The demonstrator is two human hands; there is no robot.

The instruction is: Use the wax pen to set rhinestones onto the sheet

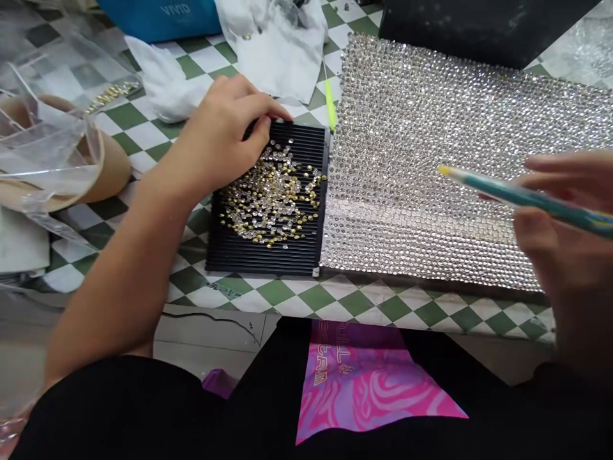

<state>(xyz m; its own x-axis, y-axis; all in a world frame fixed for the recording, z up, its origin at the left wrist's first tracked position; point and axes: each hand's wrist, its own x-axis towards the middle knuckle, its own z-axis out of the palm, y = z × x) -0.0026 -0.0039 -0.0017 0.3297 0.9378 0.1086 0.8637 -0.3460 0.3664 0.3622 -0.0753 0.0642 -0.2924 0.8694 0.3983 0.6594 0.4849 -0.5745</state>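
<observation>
My left hand [225, 137] rests on the top left corner of a black ridged tray [268, 252], its fingers curled and pressed against the tray's edge. Several loose clear and gold rhinestones [272, 201] lie heaped in the tray's middle. My right hand [565, 243] is at the right edge of the view, closed on a teal pen-like tool [522, 197] with a yellow tip. That tip hovers over a large sheet covered in rows of silver rhinestones [431, 160], which lies directly right of the tray.
All of it sits on a green and white checkered cloth [287, 297]. Crumpled clear plastic bags [48, 128] and a tan bowl lie at left. White plastic wrap [282, 51], a blue box [163, 16] and a thin green stick [330, 105] lie at the back; a dark box [479, 25] stands behind the sheet.
</observation>
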